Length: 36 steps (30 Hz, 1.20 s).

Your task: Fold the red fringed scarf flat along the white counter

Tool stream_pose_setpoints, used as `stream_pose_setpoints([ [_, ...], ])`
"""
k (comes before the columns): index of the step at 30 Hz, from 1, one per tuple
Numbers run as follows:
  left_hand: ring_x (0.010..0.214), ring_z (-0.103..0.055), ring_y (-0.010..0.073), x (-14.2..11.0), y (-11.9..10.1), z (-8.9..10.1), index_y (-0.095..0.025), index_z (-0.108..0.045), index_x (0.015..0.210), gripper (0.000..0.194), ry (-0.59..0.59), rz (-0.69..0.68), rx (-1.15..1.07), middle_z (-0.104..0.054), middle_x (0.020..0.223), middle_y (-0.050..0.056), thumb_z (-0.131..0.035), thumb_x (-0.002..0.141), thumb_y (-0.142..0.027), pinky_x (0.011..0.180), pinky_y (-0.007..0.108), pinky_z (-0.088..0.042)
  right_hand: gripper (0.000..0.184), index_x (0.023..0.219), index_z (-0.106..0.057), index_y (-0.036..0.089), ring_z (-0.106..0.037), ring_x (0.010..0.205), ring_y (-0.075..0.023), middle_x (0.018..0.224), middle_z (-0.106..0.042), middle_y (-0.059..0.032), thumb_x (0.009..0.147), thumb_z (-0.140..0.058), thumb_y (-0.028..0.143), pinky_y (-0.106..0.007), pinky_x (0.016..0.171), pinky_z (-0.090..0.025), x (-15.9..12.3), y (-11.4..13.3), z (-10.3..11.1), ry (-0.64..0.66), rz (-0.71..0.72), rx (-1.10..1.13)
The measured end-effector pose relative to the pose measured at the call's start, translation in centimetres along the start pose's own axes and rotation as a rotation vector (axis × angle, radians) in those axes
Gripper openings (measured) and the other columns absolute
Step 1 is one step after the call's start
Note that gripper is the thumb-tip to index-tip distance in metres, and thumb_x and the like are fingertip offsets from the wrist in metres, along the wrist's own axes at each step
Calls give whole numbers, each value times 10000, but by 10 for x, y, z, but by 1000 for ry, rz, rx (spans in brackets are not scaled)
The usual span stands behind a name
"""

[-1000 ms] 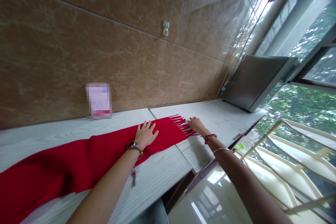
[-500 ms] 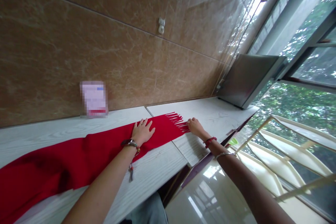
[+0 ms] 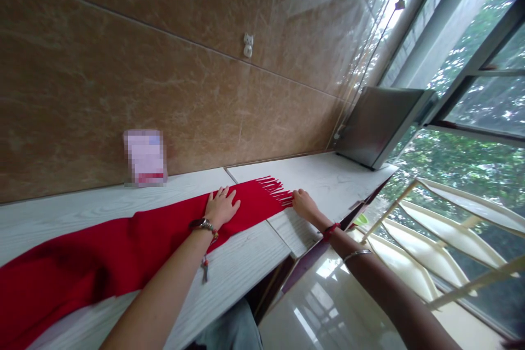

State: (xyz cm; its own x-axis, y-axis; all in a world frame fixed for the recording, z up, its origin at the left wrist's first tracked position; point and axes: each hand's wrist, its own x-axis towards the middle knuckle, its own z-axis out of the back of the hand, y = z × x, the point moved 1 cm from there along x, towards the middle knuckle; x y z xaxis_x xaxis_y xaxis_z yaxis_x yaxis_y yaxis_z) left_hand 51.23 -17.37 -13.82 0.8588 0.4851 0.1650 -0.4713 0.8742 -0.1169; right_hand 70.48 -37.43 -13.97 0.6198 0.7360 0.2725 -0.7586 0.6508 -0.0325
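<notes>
A long red scarf lies stretched along the white wood-grain tabletop, rumpled toward the left and flatter at its fringed right end. My left hand rests on the scarf with fingers spread, pressing it flat. At the fringe, my right hand is closed with its fingertips together at the ends of the strands. The fingers seem to pinch some fringe, though the exact strands are hidden.
A blurred pinkish package stands against the brown tiled wall. A grey box-shaped appliance sits at the table's far right end. Beyond the table edge stands a cream tiered rack near the windows. A small white cat-shaped piece is on the wall.
The view has shifted slightly. My left hand stays spread on the scarf, and my right hand remains closed at the fringe, having moved only a little.
</notes>
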Motion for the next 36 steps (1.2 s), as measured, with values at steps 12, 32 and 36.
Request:
stream_pose_setpoints([
  [12,1292,-249,231,-2,1,-1,-201,-389,1301,502,-13,-7,5,-313,1402,84,-263,870,-426,1022,454,-212,435,1320,-355,178,-272,1276,-182,1391,-336,-72,909,-287,306,-354,1023,-269,55,60,-18,59,390,120],
  [32,1303,-223,223,1,-3,2,-209,-362,1317,518,23,16,-20,-279,1418,68,-257,862,-432,1032,454,-195,329,1171,-505,170,-451,1123,-156,1226,-505,-105,885,-343,200,-284,953,-341,87,30,-18,9,271,70],
  [36,1302,-225,220,0,-4,3,-203,-368,1313,514,18,17,-18,-284,1416,70,-253,865,-427,1036,448,-190,250,1003,-581,104,-533,965,-169,1001,-593,-137,831,-399,104,-261,863,-380,87,31,-24,51,199,20],
])
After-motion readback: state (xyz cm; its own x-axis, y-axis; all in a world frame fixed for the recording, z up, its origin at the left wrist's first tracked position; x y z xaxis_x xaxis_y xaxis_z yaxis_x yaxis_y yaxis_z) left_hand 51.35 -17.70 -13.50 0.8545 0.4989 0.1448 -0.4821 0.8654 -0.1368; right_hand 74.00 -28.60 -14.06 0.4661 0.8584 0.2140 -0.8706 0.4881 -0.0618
